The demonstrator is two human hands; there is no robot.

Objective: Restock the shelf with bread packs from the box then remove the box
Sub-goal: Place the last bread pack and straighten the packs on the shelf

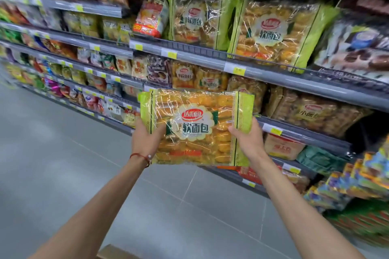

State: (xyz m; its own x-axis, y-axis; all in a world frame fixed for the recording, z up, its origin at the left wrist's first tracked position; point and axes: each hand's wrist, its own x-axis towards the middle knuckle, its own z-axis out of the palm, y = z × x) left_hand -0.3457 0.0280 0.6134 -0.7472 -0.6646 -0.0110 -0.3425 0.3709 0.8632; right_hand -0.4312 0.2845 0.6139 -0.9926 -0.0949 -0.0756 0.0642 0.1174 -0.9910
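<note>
The bread pack (196, 127) sits mid-frame, held up in the air in front of the shelving, label facing the person and long side level. It looks light for its bulk, being a crinkly clear film stuffed with small soft rolls, so it will likely sag if held by one end and dent under a hard squeeze. The film looks slick too. The green side panels are the sensible place to grip, and that is where both hands are. The left hand (145, 136) clamps the pack's 9 o'clock edge and the right hand (247, 139) its 3 o'clock edge, each with the thumb laid over the front. The fingers behind are hidden. The hands are apart, one at each end of the pack, with both forearms reaching up and forward from the bottom corners and the wrists slightly cocked back. Matching packs (273, 33) stand upright at about 1 o'clock on the shelf (294, 82) above — probably the slot to fill. A corner of the cardboard box (113, 252) shows at 7 o'clock, on the floor.
</note>
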